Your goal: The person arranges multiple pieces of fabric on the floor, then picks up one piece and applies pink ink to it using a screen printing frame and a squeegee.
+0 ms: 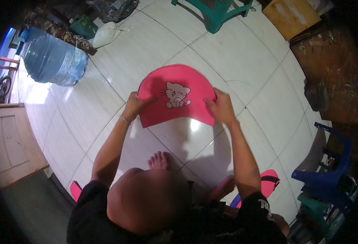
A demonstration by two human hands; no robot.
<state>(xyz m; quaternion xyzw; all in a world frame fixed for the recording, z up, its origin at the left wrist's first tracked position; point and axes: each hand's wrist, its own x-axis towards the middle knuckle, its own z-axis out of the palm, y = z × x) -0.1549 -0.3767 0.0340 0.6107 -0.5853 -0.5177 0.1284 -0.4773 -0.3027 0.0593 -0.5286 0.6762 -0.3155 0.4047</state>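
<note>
A curved pink sheet point(189, 110) with a white cartoon cat on it is held out above the tiled floor, its arched edge away from me and its concave edge toward me. My left hand point(138, 103) grips the sheet's left side, thumb on the printed face, fingers mostly hidden behind it. My right hand point(219, 105) pinches the right side in the same way. Below are my bare feet point(158, 160), with pink sandals point(268, 182) at either side, partly hidden by my arms and clothes.
A water jug point(55, 57) lies at upper left by a white bag point(105, 35) and green container point(82, 27). A green stool point(211, 20) stands at the top. Wooden boards point(329, 69) and blue chairs point(329, 175) line the right. A pale door panel point(12, 142) is at left.
</note>
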